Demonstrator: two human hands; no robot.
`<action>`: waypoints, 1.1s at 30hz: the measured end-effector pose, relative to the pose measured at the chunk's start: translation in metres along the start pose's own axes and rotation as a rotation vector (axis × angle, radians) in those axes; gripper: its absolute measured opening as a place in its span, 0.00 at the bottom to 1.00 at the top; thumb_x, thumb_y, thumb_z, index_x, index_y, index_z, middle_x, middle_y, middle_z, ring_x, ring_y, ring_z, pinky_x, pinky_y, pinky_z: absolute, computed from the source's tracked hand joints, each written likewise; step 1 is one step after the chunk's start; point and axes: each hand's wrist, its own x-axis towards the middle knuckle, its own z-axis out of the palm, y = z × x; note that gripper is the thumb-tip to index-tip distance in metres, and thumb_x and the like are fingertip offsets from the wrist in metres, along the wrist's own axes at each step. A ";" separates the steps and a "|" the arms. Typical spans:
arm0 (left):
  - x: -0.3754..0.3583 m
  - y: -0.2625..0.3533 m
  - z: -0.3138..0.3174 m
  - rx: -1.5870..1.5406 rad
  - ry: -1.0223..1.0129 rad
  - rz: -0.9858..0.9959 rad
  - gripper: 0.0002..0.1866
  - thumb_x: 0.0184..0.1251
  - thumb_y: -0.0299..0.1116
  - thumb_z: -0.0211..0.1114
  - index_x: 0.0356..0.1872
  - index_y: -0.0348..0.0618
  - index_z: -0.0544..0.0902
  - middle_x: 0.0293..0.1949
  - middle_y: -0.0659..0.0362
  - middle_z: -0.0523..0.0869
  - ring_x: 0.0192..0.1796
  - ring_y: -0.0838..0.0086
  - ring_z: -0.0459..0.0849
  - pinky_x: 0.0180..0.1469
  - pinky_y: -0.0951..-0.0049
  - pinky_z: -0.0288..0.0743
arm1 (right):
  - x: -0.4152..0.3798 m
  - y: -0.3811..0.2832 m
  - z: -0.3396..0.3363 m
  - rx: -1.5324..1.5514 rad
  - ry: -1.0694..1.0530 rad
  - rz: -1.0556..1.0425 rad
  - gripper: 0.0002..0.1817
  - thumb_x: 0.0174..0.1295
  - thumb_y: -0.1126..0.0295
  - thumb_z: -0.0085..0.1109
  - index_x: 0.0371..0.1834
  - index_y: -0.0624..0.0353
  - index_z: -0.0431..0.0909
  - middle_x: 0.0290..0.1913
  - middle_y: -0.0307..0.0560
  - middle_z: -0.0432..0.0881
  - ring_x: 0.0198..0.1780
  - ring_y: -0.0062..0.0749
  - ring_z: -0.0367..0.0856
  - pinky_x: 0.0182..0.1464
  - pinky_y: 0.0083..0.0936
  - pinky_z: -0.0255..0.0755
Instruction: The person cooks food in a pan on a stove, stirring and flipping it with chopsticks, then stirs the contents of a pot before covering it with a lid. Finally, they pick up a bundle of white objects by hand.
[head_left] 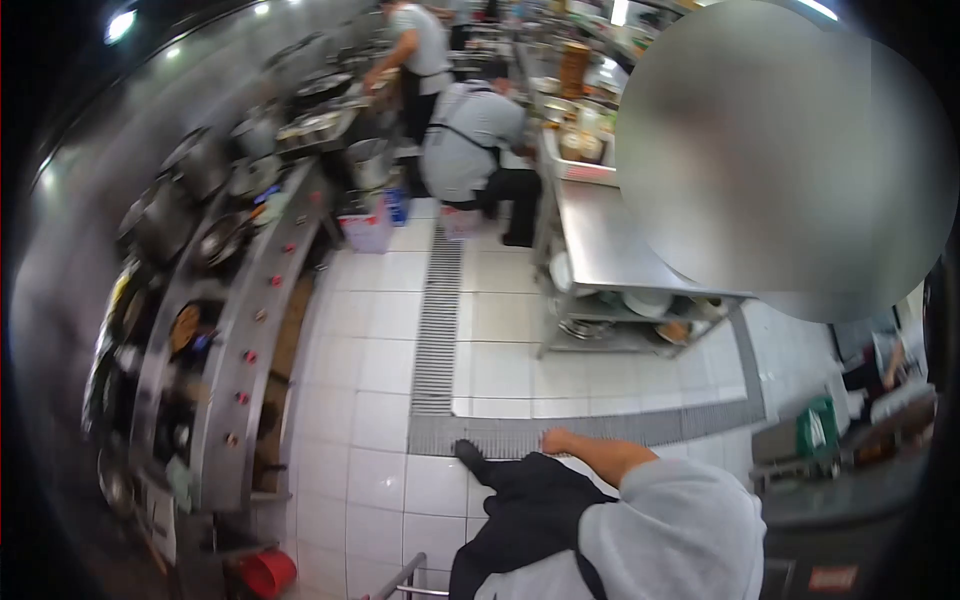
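My right hand [556,441] hangs in front of my body, above the floor grate [640,428]. Its fingers look curled into a loose fist, and nothing shows in them. It touches nothing that I can see. My left hand is out of view. Below are my grey sleeve [680,500], dark trousers [535,500] and one dark shoe [468,452] by the grate's edge.
A steel stove line [235,350] with pots runs along the left. A steel table [610,235] with a shelf stands ahead right. One person [465,145] crouches ahead; another [420,60] stands behind. A red bucket [268,573] sits lower left. A blur covers the upper right.
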 end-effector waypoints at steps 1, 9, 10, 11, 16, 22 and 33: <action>-0.012 0.003 -0.005 0.136 0.173 0.090 0.13 0.54 0.35 0.62 0.40 0.42 0.80 0.39 0.52 0.81 0.47 0.56 0.76 0.55 0.54 0.64 | -0.013 0.000 -0.014 0.077 -0.254 0.053 0.20 0.53 0.58 0.43 0.28 0.63 0.80 0.36 0.59 0.81 0.41 0.48 0.80 0.43 0.42 0.73; -0.041 -0.008 -0.008 -0.025 0.040 -0.826 0.42 0.42 0.44 0.73 0.61 0.50 0.63 0.63 0.48 0.61 0.63 0.50 0.59 0.61 0.52 0.57 | -0.038 0.040 0.014 0.185 0.161 -0.033 0.20 0.51 0.55 0.47 0.39 0.55 0.81 0.37 0.54 0.82 0.42 0.45 0.80 0.46 0.34 0.72; -0.042 -0.005 -0.006 0.008 -0.017 -0.918 0.45 0.41 0.45 0.74 0.64 0.52 0.60 0.65 0.49 0.57 0.64 0.51 0.58 0.62 0.52 0.57 | -0.042 0.043 0.016 0.201 0.192 -0.043 0.19 0.51 0.56 0.49 0.40 0.54 0.81 0.34 0.52 0.83 0.39 0.42 0.81 0.43 0.32 0.74; -0.046 -0.004 0.003 0.004 -0.003 -0.934 0.45 0.41 0.45 0.74 0.64 0.52 0.60 0.65 0.49 0.57 0.64 0.51 0.58 0.62 0.52 0.57 | -0.048 0.044 0.014 0.192 0.198 -0.062 0.19 0.51 0.56 0.49 0.40 0.54 0.81 0.34 0.52 0.83 0.39 0.42 0.81 0.43 0.32 0.74; -0.050 -0.003 0.017 0.067 0.003 -0.928 0.53 0.39 0.47 0.74 0.68 0.58 0.51 0.68 0.50 0.52 0.66 0.52 0.55 0.61 0.52 0.59 | -0.053 0.079 0.040 0.425 0.165 0.006 0.16 0.50 0.61 0.52 0.38 0.54 0.82 0.22 0.43 0.81 0.19 0.26 0.77 0.25 0.24 0.72; -0.055 0.029 -0.011 0.049 -0.168 -1.090 0.55 0.39 0.47 0.75 0.68 0.58 0.48 0.67 0.48 0.52 0.66 0.51 0.55 0.59 0.49 0.61 | -0.096 0.145 0.079 0.445 0.191 0.055 0.17 0.51 0.60 0.48 0.35 0.58 0.82 0.36 0.52 0.82 0.40 0.43 0.81 0.45 0.33 0.73; -0.054 0.023 0.007 0.147 -0.181 -1.078 0.42 0.51 0.30 0.60 0.67 0.59 0.48 0.66 0.46 0.53 0.62 0.48 0.60 0.55 0.47 0.63 | -0.115 0.200 0.143 -0.266 -0.014 -0.275 0.17 0.50 0.53 0.47 0.30 0.51 0.81 0.35 0.51 0.82 0.39 0.47 0.80 0.39 0.37 0.74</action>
